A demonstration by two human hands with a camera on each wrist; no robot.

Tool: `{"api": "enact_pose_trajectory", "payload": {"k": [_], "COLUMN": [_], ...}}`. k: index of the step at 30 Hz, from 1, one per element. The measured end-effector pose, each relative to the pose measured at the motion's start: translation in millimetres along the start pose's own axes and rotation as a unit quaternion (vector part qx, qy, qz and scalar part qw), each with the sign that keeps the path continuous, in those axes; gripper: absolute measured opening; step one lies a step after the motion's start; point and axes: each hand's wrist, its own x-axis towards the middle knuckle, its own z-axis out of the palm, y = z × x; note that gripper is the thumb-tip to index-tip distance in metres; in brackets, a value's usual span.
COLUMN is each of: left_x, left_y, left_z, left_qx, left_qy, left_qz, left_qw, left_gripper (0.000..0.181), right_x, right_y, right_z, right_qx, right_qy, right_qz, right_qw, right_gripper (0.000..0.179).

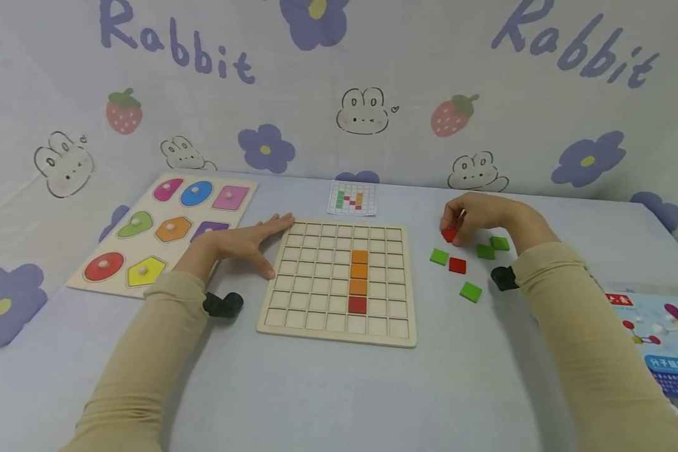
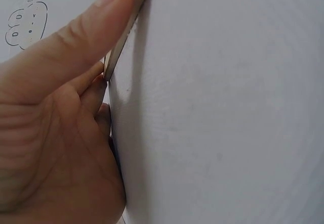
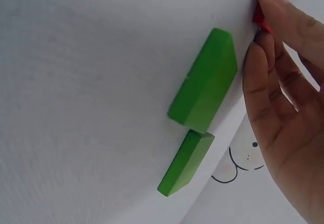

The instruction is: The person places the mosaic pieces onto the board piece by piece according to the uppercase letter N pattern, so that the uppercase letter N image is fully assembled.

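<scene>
My left hand rests at the left edge of a wooden grid board, fingers spread and thumb touching the rim. In the left wrist view, the thumb lies along the board's edge. Three orange tiles and one dark red tile sit in a single column of the grid. Right of the board, my right hand pinches a red tile at the tabletop. Around it lie another red tile and several green tiles. Two green ones show up close in the right wrist view.
Behind the board lies a small pattern card with coloured squares. A knobbed shape puzzle is at the left, partly under the left forearm. A blue printed box stands at the right edge. A patterned cloth hangs behind the table.
</scene>
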Motion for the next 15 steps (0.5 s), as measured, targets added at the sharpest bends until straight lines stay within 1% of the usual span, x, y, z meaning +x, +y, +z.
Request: {"api": "enact_pose_trajectory", "payload": {"k": [3,6,13,15], "left_x": [-1.1,-1.4,-0.6,-0.1], "left_y": [-0.4,0.3,1.5,1.1], "left_z": [-0.3,-0.5,-0.2,-0.1], "left_qx": [0.001,-0.001,-0.004,-0.003], "left_qy": [0.001,0.001,0.002,0.001], "left_qz": [0.002,0.003,-0.001,0.000], "left_qw": [1.0000,1.0000,1.0000,1.0000], "left_gripper": [0.121,0.121,0.121,0.121], "right_x": [-0.3,-1.5,-1.9,-1.8], "right_y": [-3.6,-5.0,-9.6,-13.9], "right_z": [0.2,-1.6,-1.8,-0.4], "right_qx": [-0.015,-0.016,0.022,0.027], "right_qy": [0.024,0.036,0.048,0.056], "right_qz": [0.006,0.011,0.014,0.008], "right_qw": [0.9996,0.9992,0.9985,0.9980], "right_gripper": [0.024,0.026,0.013,0.014]}}
